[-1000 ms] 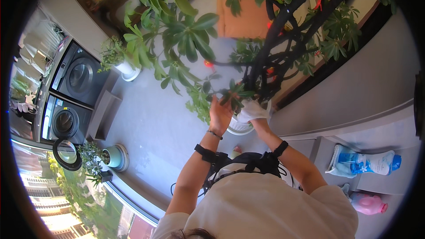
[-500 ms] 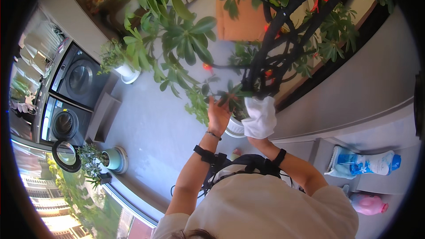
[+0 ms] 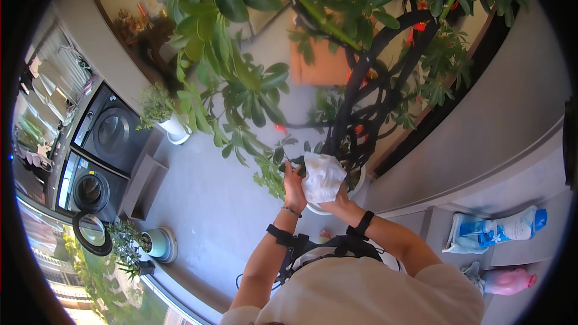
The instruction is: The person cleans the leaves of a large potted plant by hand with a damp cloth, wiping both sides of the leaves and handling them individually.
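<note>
A tall potted plant with dark, twisted stems (image 3: 361, 102) and glossy green leaves (image 3: 256, 87) stands in front of me. My left hand (image 3: 293, 189) has its fingers closed around one of the low dark leaves (image 3: 297, 163), just left of the stems. A crumpled white cloth (image 3: 324, 179) is in my right hand (image 3: 339, 201), covering most of its fingers. The cloth lies up against the leaf beside my left hand. Below and behind it, the rim of the white pot (image 3: 360, 183) partly shows.
Stacked dark front-loading machines (image 3: 96, 189) are at the left, the lower one's round door (image 3: 91, 230) standing open. Smaller potted plants (image 3: 158, 244) line that side. A blue-capped bottle (image 3: 512, 227) and a pink bottle (image 3: 509, 281) are on the right. An orange-brown box-shaped thing (image 3: 319, 60) is beyond the plant.
My right hand has brought the cloth left and down, close to my left hand. My left hand has drawn lower, its fingers now closed at the leaf. The view has shifted slightly.
</note>
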The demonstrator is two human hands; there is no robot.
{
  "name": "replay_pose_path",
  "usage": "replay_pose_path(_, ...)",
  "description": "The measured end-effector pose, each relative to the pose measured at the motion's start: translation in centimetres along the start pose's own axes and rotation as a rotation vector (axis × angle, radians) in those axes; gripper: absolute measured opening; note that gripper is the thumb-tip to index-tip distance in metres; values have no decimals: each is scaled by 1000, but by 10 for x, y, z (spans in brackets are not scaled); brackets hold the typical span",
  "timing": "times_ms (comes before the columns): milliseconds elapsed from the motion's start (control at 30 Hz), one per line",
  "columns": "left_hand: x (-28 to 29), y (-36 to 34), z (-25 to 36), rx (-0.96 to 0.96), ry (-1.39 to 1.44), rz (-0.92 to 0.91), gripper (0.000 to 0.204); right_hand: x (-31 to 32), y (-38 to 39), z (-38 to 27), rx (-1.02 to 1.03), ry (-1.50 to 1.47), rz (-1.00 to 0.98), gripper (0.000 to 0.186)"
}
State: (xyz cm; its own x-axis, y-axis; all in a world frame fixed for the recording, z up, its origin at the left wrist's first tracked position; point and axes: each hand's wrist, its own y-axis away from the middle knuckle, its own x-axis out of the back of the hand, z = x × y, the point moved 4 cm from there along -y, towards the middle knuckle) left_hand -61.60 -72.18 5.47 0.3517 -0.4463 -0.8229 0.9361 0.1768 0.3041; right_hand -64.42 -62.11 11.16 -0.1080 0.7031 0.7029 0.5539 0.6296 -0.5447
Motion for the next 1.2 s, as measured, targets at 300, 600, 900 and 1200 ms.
replay_pose_path(300, -6, 10, -11, -83, -74, -3, 64, -10, 34, 28, -466, -1322, 227, 45)
replay_pose_path(600, -112, 126, 38, 111, -66, -89, 36, 131, -61, -50, 52, -1044, 394, 55)
replay_pose_path(900, -154, 77, 103, -296, 131, -152, 56, 133, -107, -59, 63, -948, 375, 35)
replay_pose_path(1200, -174, 63, 121, -584, 211, -695, 53, 150, -134, -88, -126, -1224, 298, 40)
